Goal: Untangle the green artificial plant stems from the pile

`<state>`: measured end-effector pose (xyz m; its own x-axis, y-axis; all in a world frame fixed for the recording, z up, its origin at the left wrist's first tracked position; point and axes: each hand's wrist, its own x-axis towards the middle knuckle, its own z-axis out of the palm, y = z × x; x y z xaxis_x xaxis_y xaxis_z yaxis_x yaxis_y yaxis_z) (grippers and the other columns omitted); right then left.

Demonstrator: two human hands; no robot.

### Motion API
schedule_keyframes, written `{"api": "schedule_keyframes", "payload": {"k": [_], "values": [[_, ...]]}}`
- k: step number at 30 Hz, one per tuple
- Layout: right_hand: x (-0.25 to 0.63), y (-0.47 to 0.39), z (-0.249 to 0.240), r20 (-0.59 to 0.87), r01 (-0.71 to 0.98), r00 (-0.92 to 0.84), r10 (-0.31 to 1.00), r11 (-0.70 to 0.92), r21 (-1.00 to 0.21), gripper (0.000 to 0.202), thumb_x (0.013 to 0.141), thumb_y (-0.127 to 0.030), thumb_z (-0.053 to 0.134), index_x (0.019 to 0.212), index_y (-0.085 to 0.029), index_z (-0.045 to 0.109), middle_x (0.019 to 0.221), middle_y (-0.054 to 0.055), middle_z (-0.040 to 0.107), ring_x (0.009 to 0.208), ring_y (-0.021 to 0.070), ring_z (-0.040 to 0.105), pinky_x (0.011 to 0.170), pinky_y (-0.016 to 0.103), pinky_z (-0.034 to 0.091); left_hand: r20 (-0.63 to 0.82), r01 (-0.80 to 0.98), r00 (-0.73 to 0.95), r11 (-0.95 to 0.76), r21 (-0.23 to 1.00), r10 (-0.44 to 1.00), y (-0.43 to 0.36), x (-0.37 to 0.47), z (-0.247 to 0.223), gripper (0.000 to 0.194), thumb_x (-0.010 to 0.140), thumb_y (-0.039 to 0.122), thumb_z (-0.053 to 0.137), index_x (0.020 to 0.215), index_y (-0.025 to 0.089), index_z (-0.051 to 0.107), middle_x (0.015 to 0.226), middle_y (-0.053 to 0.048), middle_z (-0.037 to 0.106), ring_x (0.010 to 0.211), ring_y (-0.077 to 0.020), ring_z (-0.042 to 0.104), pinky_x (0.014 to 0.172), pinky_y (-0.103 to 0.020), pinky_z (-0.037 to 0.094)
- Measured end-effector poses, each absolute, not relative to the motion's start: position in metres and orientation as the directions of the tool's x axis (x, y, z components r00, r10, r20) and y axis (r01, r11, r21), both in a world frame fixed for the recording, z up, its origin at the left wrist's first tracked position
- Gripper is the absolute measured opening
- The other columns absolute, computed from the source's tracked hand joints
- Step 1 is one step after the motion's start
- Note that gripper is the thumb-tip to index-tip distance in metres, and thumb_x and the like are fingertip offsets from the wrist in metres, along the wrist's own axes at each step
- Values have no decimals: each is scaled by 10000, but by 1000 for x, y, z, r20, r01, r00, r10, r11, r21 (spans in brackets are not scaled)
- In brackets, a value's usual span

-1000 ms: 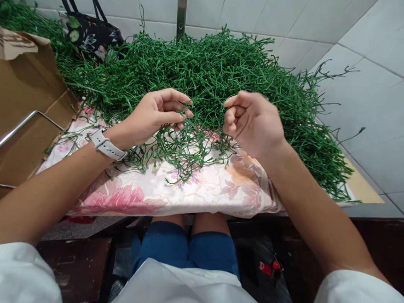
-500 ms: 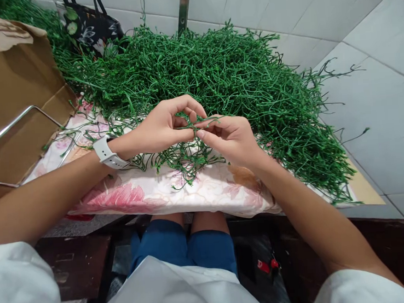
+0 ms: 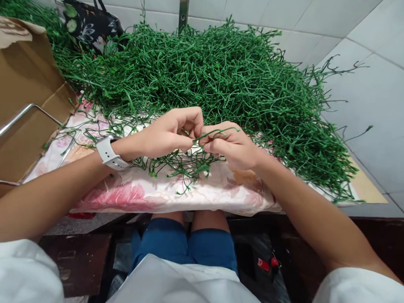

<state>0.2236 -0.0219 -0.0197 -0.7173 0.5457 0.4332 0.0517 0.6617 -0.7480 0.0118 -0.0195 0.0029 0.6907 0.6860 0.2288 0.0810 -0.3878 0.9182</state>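
The left grip (image 3: 168, 133) and right grip (image 3: 232, 145) meet, both pinching a green stem (image 3: 209, 133) between them, seemingly steadying it, with loose stems (image 3: 189, 164) below and the pile (image 3: 217, 72) beyond.

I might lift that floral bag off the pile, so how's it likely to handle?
The floral bag probably bends, given its soft-looking sides. Lifting may drag green stems along, since some overlap its base. Its contents are hidden, so weight is uncertain.
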Motion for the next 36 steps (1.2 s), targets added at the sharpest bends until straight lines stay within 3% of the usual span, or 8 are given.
{"api": "schedule_keyframes", "payload": {"k": [5, 9, 13, 20, 26, 31, 34, 36], "values": [[221, -25, -10, 389, -7, -776, 496, 611, -792, 216, 829, -135, 497, 638, -187, 411, 587, -52, 325, 555, 71, 264, 551, 247, 256, 182, 68, 689, -312, 948, 702, -23, 15, 7, 219, 498, 56, 560, 658, 197, 511, 569, 38, 517, 542, -99, 435, 501, -255, 315], [220, -26, -8, 335, 38, -798, 501, 596, -802, 268, 792, -136, 484, 600, -202, 309, 578, -45, 245, 545, 75, 213, 528, 265, 209, 207, 68, 703, -354, 933, 680, -28, 17, 11, 131, 503, 93, 563, 561, 192, 502, 517, 23, 480, 538, -107, 397, 521, -279, 303], [220, -26, -9, 330, -19, -832, 446, 571, -821, 319, 769, -156, 493, 556, -200, 260, 552, -44, 202, 528, 72, 172, 523, 279, 173, 210, 58, 723, -360, 931, 659, -32, 19, 14, 110, 505, 106, 570, 491, 188, 498, 490, 10, 456, 534, -113, 388, 523, -297, 313], [218, -26, -12, 289, -74, -865, 410, 465, -882, 314, 776, -174, 531, 527, -184, 340, 535, -36, 258, 527, 70, 219, 521, 264, 183, 145, 5, 764, -231, 973, 629, -33, 21, 14, 96, 487, 83, 572, 467, 174, 546, 447, 18, 454, 474, -91, 369, 455, -264, 281], [220, -25, -11, 218, -25, -920, 327, 504, -863, 381, 853, -246, 577, 532, -174, 384, 588, -10, 353, 580, 80, 285, 562, 248, 277, 45, 36, 837, -136, 990, 545, -29, 20, 10, 93, 464, 88, 543, 443, 176, 565, 426, 25, 438, 427, -71, 317, 419, -251, 236], [217, -27, -15, 198, -78, -944, 264, 405, -911, 445, 886, -307, 580, 519, -166, 371, 558, -28, 296, 562, 63, 235, 553, 259, 233, 0, 86, 873, -153, 985, 488, -26, 18, 11, 114, 487, 93, 580, 419, 184, 574, 398, 12, 436, 412, -75, 305, 415, -269, 222], [220, -28, -14, 198, -117, -933, 301, 266, -957, 457, 848, -260, 607, 466, -171, 375, 486, -32, 284, 507, 55, 219, 522, 275, 190, -23, 81, 897, -113, 990, 442, -26, 11, 12, 134, 542, 150, 648, 424, 196, 602, 410, -31, 506, 424, -115, 406, 418, -295, 301], [227, -26, -10, 273, -203, -862, 427, 203, -958, 448, 844, -290, 641, 468, -181, 424, 467, -26, 331, 459, 59, 257, 484, 270, 208, 4, 47, 856, -84, 995, 516, -25, 5, 15, 189, 582, 217, 715, 448, 196, 582, 435, -44, 516, 448, -134, 462, 435, -308, 352]]}}
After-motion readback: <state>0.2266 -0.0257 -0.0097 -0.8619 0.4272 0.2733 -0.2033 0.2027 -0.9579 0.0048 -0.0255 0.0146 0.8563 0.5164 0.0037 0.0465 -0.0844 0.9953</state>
